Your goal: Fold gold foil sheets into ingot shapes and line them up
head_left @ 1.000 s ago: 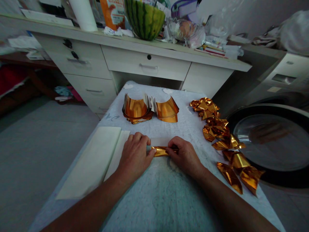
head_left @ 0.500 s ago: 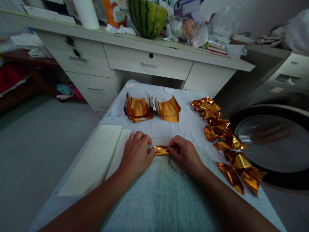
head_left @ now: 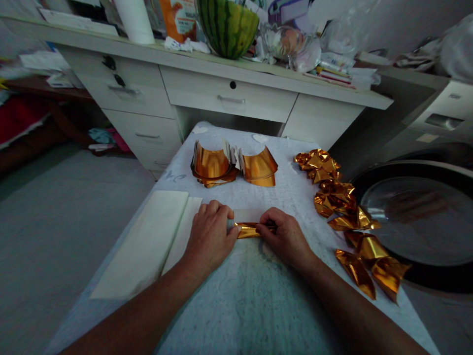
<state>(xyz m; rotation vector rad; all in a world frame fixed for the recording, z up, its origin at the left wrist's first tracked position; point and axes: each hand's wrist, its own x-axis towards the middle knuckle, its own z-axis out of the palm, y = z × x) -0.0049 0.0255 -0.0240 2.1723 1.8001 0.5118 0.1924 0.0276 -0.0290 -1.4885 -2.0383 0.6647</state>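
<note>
Between my two hands lies a small gold foil strip [head_left: 248, 230] with a pale edge behind it, on the cloth-covered table [head_left: 258, 305]. My left hand [head_left: 211, 234] has its thumb and fingers closed on the strip's left end. At the right end my right hand [head_left: 283, 231] pinches the foil between thumb and bent fingers. Two curved stacks of gold sheets, one left [head_left: 211, 163] and one right [head_left: 258, 166], stand beyond my hands. White paper sheets [head_left: 148, 241] lie left of my left hand. Folded gold foil pieces [head_left: 334, 195] form a row on the right.
Behind the table is a white desk [head_left: 225, 98] with drawers, bearing a cut watermelon [head_left: 227, 27], a white roll [head_left: 135, 22] and plastic bags. A washing machine's round door [head_left: 421, 217] is close to the table's right edge.
Both hands keep their hold on the foil strip with hardly any movement. The whole view has shifted very slightly.
</note>
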